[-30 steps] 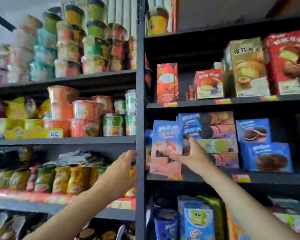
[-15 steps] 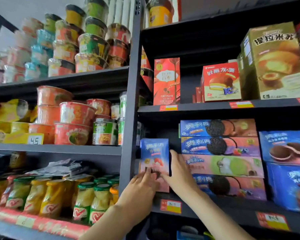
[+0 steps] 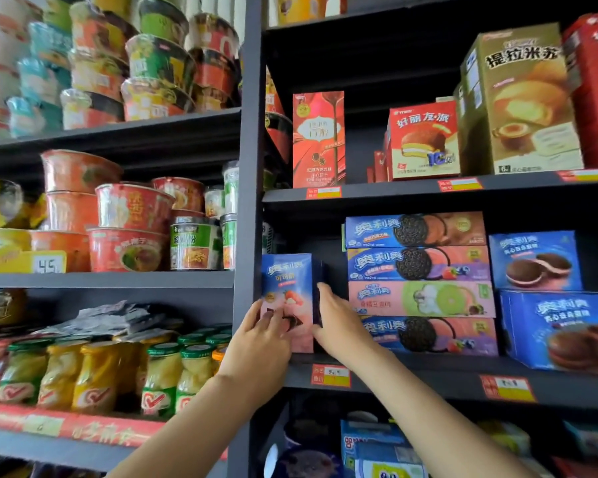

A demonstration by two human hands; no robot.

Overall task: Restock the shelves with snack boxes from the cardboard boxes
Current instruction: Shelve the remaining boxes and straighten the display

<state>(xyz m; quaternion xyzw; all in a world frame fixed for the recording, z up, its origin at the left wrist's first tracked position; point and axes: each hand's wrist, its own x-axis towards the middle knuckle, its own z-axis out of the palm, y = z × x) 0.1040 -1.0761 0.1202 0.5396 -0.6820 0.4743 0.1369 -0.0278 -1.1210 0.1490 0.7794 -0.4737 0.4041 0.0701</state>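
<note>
A blue and pink snack box stands upright at the left end of the dark middle shelf, next to the grey upright post. My left hand touches the lower front of the box with its fingertips. My right hand lies against the box's right side, fingers along that edge. To the right of the box is a stack of several long cookie boxes.
Two larger blue boxes stand further right. Red and gold cake boxes fill the shelf above. Left of the post are noodle cups and fruit jars. More boxes sit on the shelf below.
The box has gone from the shelf's front edge deeper into the left corner. My left hand has come off the post onto the box front. The camera moved closer.
</note>
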